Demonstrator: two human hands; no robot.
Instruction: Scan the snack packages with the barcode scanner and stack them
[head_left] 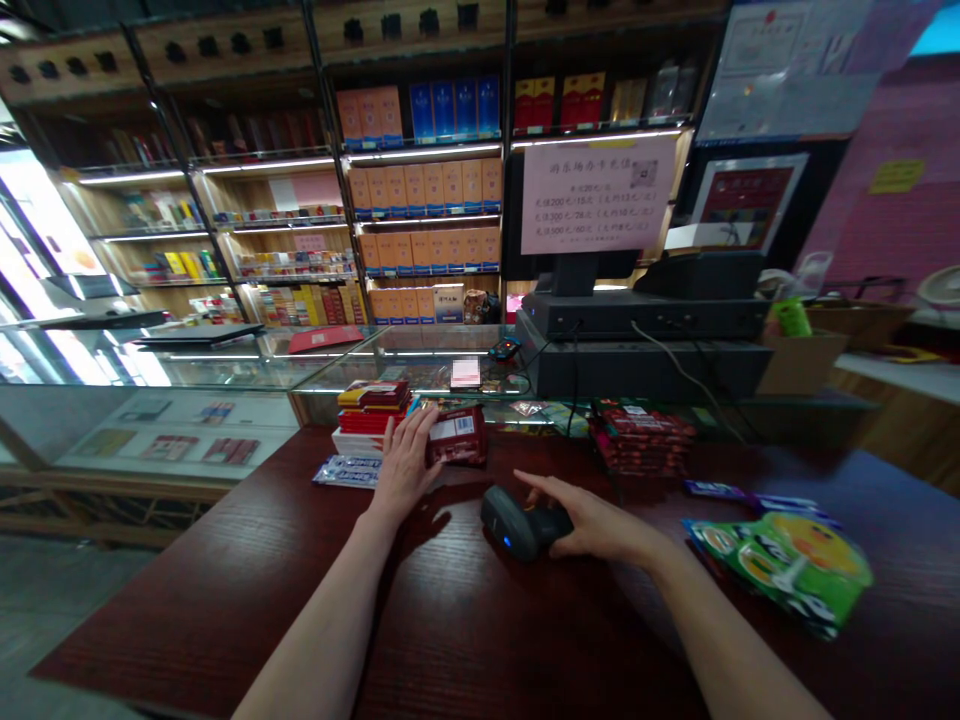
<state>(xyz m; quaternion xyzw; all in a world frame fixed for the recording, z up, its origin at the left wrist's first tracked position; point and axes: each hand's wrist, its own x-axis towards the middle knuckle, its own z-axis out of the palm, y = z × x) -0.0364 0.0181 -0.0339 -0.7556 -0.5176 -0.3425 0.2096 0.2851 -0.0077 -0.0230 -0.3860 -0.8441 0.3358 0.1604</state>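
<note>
My left hand [409, 455] has its fingers stretched out flat over the side of a stack of red, yellow and white boxes [367, 412]. Beside its fingers lies a dark red packet [459, 437] with a barcode label, and whether they touch it I cannot tell. A blue-and-white packet [346, 471] sits left of the wrist. In the middle of the counter, my right hand [581, 515] is around the handle of a black barcode scanner [511, 522]. Its index finger reaches out over the scanner, and a blue light glows on the device.
A pile of dark red packets [641, 437] stands at the right back of the wooden counter [450, 630]. Purple wrappers [787, 508] and a green bag [787, 570] lie far right. Behind are a glass case [420, 345], cash register equipment [637, 345] and a monitor bearing a paper sign [596, 195].
</note>
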